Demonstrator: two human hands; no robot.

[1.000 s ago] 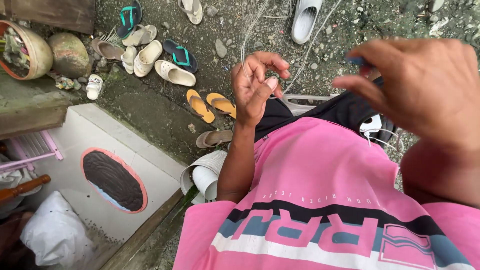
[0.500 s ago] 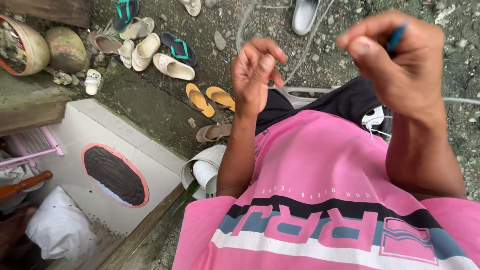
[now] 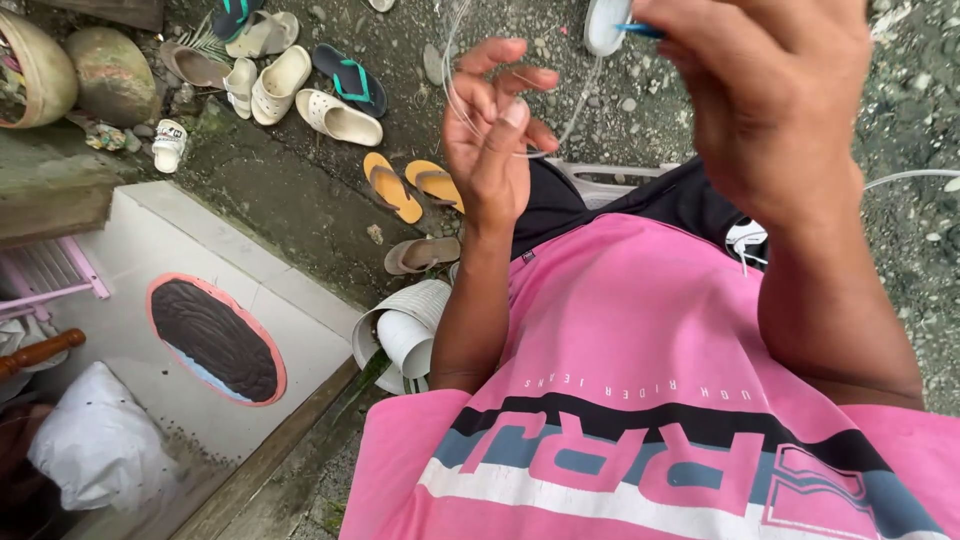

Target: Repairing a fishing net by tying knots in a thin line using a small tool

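Now that my right hand (image 3: 775,100) has lifted closer, clear line (image 3: 560,135) runs taut between hands.
Right fingers pinch a blue tool (image 3: 640,30); left hand (image 3: 495,125) fingers curl, line looped round them, above my lap.

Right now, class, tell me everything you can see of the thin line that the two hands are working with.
The line is thin, pale and nearly clear, like nylon thread. It curves in loose loops around the raised fingers of the left hand, which is half curled with the palm towards the camera. One strand runs up and right towards the right hand, which pinches a small blue piece at its fingertips. Whether the line joins that piece is too fine to tell. The line hangs in the air above gravel ground.
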